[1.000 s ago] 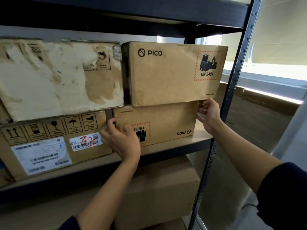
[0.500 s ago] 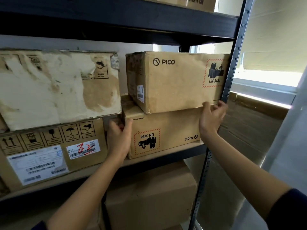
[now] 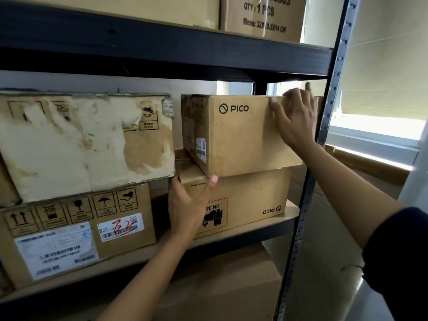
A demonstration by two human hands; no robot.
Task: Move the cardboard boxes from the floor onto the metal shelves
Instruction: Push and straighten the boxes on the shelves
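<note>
Metal shelves fill the frame, a bright window at right, with two PICO boxes stacked at centre on the middle shelf: the top box sits upright on the bottom box, whose print is upside down. At left centre the left hand grips the bottom box's upper left corner, thumb on the front face, while the right hand lies flat with straight fingers on the top box's upper right corner. Left of them a torn box rests on a labelled box.
</note>
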